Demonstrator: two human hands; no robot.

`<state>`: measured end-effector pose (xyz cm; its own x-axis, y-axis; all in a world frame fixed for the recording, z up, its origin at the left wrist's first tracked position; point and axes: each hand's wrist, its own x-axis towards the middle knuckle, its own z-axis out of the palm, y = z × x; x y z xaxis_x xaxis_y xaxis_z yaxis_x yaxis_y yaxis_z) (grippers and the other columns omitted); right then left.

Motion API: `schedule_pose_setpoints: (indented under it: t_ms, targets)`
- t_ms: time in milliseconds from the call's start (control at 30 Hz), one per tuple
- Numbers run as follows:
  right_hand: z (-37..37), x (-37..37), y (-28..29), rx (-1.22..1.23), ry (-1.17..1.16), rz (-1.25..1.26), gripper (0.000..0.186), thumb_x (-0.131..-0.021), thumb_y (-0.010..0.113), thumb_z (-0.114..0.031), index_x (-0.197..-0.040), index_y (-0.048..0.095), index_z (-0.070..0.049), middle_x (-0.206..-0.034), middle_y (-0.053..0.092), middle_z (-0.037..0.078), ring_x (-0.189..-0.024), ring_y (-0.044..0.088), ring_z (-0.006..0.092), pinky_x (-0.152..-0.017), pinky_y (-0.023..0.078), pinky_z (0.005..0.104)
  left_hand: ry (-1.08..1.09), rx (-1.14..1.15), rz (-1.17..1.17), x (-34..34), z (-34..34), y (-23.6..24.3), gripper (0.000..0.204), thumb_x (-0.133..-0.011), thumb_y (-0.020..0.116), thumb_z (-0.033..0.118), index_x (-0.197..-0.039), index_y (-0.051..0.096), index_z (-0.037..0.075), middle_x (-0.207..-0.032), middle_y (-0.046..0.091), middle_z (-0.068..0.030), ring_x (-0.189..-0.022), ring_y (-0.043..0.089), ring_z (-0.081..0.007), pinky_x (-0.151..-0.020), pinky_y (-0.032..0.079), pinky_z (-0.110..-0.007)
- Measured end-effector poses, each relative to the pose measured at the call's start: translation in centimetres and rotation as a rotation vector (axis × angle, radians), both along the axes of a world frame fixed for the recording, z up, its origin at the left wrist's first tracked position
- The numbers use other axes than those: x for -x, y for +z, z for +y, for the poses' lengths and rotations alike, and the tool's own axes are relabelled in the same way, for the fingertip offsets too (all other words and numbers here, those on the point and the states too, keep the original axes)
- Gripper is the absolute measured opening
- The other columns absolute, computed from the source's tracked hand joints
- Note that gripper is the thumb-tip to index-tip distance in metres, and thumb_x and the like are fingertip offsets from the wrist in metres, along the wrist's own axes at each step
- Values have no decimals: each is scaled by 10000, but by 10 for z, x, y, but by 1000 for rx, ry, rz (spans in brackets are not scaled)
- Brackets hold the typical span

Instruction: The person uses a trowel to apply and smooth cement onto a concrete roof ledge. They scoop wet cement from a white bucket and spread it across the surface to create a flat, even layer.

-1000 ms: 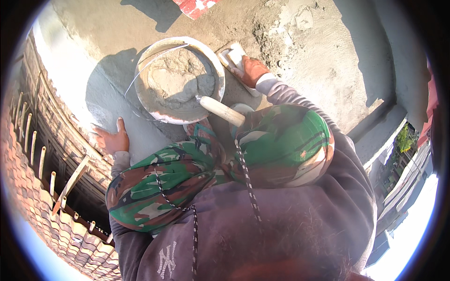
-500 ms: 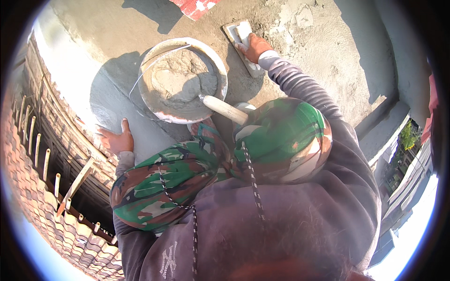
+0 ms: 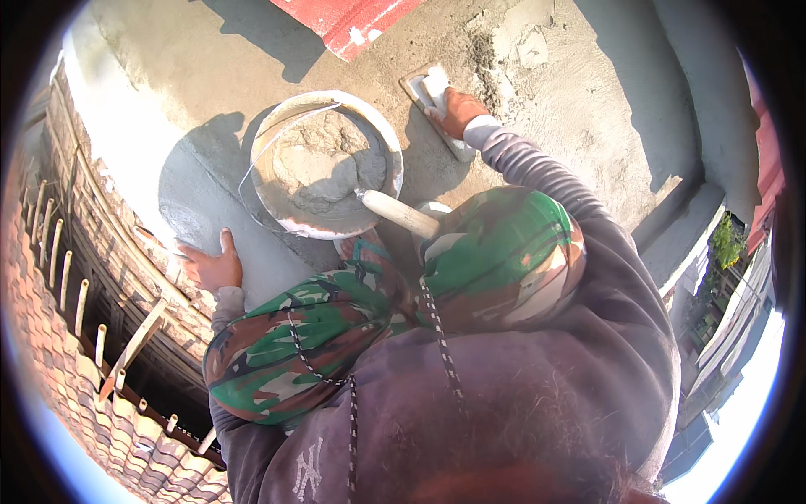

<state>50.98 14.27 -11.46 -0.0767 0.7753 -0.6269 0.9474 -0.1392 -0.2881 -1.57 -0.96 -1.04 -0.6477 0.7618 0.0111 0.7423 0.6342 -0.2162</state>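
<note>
My right hand (image 3: 460,112) is closed round the handle of a plastering float (image 3: 458,150), whose flat board rests on the cement surface (image 3: 579,126). Out to the left, my left hand (image 3: 214,265) lies with its thumb and fingers spread on the smooth grey ledge (image 3: 269,256). Between my hands stands a round bucket (image 3: 395,143) holding wet grey mortar (image 3: 323,164). Its wire handle rests over to the left side. A tool with a pale, thick handle (image 3: 399,212) leans out over the near right rim, its head sunk in the mortar.
A red sheet (image 3: 357,25) juts in at the far edge. Rough mortar patches (image 3: 512,50) lie beyond the float. On the left the ledge drops off towards bamboo poles (image 3: 80,307) and roof tiles (image 3: 92,437). A raised concrete edge (image 3: 688,227) runs along the right.
The view has shifted, so the bucket and both hands appear slightly lower and more of the red sheet shows. My right hand still grips the float; my left hand stays spread on the ledge.
</note>
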Motion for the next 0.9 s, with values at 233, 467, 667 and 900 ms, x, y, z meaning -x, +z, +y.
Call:
schedule_pose_setpoints:
  t_ms: [233, 467, 667, 900]
  targets:
    - [45, -40, -15, -86, -21, -102, 707, -1004, 591, -597, -1358, 575, 15, -1237, 712, 235, -1170, 697, 374, -1006, 546, 470, -20, -2, -32, 0, -4, 4, 1188, -842, 712, 699, -1655, 191, 7, -1560, 302, -432, -1479, 311, -538, -1182, 302, -615]
    - [29, -42, -17, -50, -108, -78, 728, -988, 608, -617, -1321, 571, 29, -1198, 713, 271, -1146, 696, 424, -1014, 548, 466, 7, -11, -90, -15, 6, 17, 1184, -848, 734, 657, -1679, 124, 77, -1567, 275, -454, -1484, 289, -562, -1185, 288, -632]
    - [-50, -7, 14, 104, 30, -139, 680, -1002, 608, -551, -1377, 527, 10, -1246, 698, 257, -1317, 588, 421, -1093, 491, 488, -26, -41, -82, -9, 3, 11, 1175, -852, 740, 641, -1683, 116, 93, -1565, 275, -459, -1478, 295, -569, -1195, 265, -633]
    - [77, -113, 0, -112, -140, -233, 617, -1001, 622, -550, -1322, 591, -24, -1230, 716, 230, -1179, 688, 375, -1029, 533, 467, -17, -53, -85, -12, 2, 13, 1177, -848, 751, 627, -1690, 96, 131, -1587, 271, -435, -1478, 305, -557, -1183, 281, -632]
